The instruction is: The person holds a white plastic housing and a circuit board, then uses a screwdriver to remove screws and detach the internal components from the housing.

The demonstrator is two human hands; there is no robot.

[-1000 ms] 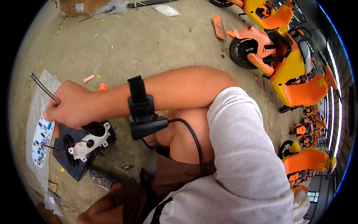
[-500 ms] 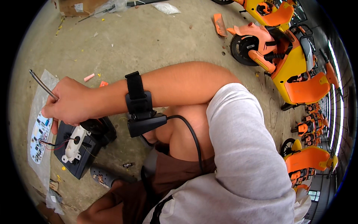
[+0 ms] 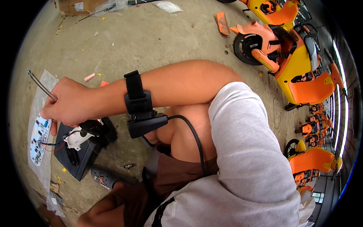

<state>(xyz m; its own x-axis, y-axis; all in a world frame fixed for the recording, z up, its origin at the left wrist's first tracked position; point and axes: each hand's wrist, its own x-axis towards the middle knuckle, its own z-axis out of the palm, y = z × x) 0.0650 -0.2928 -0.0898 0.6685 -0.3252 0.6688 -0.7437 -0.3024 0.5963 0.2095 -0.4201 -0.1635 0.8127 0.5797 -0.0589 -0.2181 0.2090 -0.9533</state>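
My right hand (image 3: 66,102) is closed round a screwdriver, its metal shaft (image 3: 41,86) sticking out past the knuckles to the upper left. A dark rounded part (image 3: 92,128) below the wrist looks like its handle. The fingertips reach the top end of a long white circuit board (image 3: 39,142) on clear plastic film (image 3: 34,102); whether they grip it, I cannot tell. Thin wires (image 3: 53,147) run from the board to a white plastic housing (image 3: 76,139), which sits tilted over a black panel (image 3: 70,166), partly hidden under my hand. My left hand is out of sight.
Small orange scraps (image 3: 89,77) and a small metal part (image 3: 129,166) lie on the concrete floor. My clog (image 3: 102,178) is beside the panel. Yellow-orange scooters (image 3: 298,72) stand to the right. A cardboard box (image 3: 81,6) is at the far left. My forearm carries a strapped black device (image 3: 147,125).
The white housing has shifted up and to the right, uncovering a dark recess in the black panel. My right hand has moved slightly left with the screwdriver.
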